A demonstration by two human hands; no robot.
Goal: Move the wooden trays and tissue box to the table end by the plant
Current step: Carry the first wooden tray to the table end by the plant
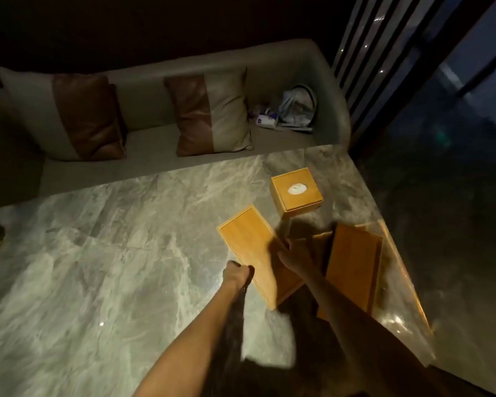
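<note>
While both hands, left (pixel 237 271) and right (pixel 291 257), clamp one tray (pixel 251 247), a second tray (pixel 352 265) lies right on the desk (pixel 98 267).

You have no legible text, label, brand, number or sign anywhere in this view. The small white and purple packet (pixel 266 120) on the sofa seat (pixel 155 147) may carry printing, but it is too small and blurred for you to read.
</note>
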